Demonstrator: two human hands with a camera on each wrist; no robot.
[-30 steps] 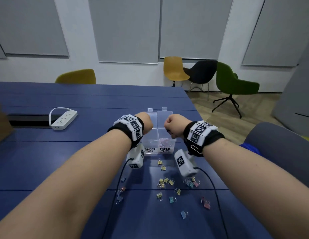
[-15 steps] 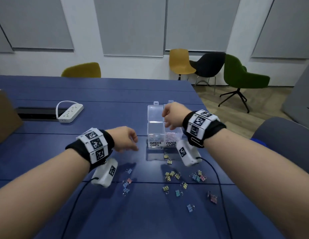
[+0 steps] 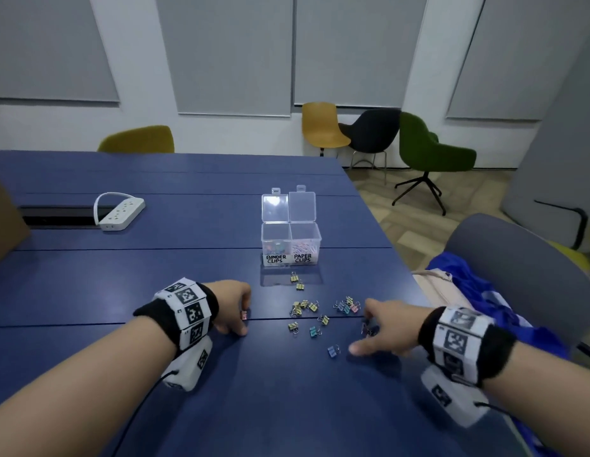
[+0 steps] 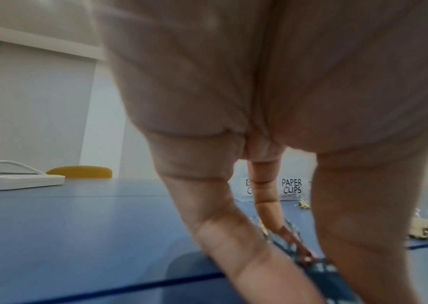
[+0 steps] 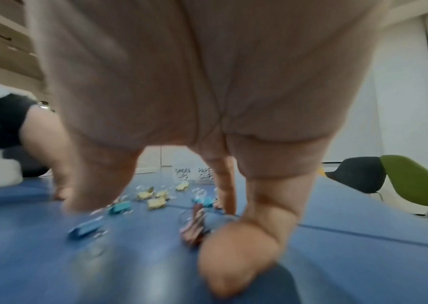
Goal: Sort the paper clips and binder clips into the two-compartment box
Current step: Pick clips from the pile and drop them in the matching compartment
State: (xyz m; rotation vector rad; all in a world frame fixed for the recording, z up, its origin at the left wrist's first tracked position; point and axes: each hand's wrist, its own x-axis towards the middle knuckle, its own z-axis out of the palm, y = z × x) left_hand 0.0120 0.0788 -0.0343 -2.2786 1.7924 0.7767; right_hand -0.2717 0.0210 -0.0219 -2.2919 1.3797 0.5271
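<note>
The clear two-compartment box stands with both lids up; its labels read BINDER CLIPS on the left and PAPER CLIPS on the right. Coloured clips lie in both halves. Several binder clips are scattered on the blue table in front of it. My left hand is down at the left of the scatter, fingertips touching a few clips, a pink clip among them. Over a pink clip my right hand hovers with spread fingers. A blue clip lies beside its thumb.
A white power strip lies at the far left by a cable slot. A cardboard box sits at the left edge. Close on my right past the table's edge stands a grey chair holding blue cloth.
Both hands have left the box and come back down to the scattered clips. The left hand went first to the left side; the right hand followed to the right side.
</note>
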